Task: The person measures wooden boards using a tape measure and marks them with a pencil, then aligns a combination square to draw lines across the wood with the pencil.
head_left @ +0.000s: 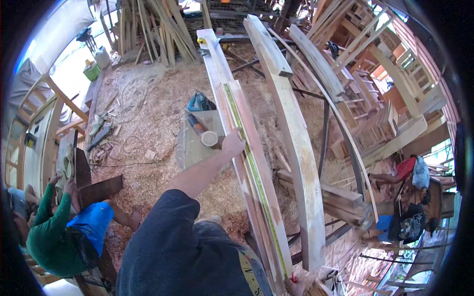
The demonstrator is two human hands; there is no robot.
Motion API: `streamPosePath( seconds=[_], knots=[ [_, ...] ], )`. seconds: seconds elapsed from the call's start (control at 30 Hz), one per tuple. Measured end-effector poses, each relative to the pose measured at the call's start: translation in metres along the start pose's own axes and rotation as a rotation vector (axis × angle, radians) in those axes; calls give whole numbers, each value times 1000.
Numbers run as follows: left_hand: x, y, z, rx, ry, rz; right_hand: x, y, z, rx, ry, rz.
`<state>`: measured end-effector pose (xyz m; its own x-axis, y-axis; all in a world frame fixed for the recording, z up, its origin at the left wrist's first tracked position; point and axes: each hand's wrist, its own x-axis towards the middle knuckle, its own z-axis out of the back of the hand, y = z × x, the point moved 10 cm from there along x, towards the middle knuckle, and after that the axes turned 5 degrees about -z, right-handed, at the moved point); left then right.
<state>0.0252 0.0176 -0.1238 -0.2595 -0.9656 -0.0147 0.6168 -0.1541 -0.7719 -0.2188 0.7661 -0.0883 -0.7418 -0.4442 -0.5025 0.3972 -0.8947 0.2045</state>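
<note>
A yellow-green measuring tape (pixel 254 175) lies stretched lengthwise along a long reddish board (pixel 266 197). My left hand (pixel 233 143) is closed around the board's left edge, its fingertips close to the tape. At the bottom edge, my right hand (pixel 300 286) is partly in view by the near end of the tape, beside a small red item; its fingers are unclear. Under the board lies a longer pale plank (pixel 217 69), with a small yellow object (pixel 201 40) on its far end. A thick curved beam (pixel 294 133) lies to the right.
Left of the board, a low stool (pixel 190 155) holds a power tool (pixel 196 123) and a round container lid (pixel 209 138). A person in green (pixel 57 237) sits at the left. Two people work at the right. Wood shavings cover the floor; stacked lumber (pixel 340 197) lies right.
</note>
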Motion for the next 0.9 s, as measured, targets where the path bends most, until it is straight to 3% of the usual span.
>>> streamPosePath(
  seconds=[0.03, 0.13, 0.3, 0.6, 0.9],
  knots=[
    [-1, -1, 2, -11, 15, 10, -6, 9, 4, -18, -9, 12],
    [-10, -12, 1, -13, 25, -15, 3, -28, -13, 340, -21, -99],
    [-9, -15, 3, -23, -3, -68, -5, -16, -2, 220, -81, -86],
    [-10, -12, 2, -55, -15, -57, 7, -49, -25, 433, 16, -204],
    [-10, -11, 2, -55, -27, -70, 2, -32, -12, 309, 26, -212]
  ],
)
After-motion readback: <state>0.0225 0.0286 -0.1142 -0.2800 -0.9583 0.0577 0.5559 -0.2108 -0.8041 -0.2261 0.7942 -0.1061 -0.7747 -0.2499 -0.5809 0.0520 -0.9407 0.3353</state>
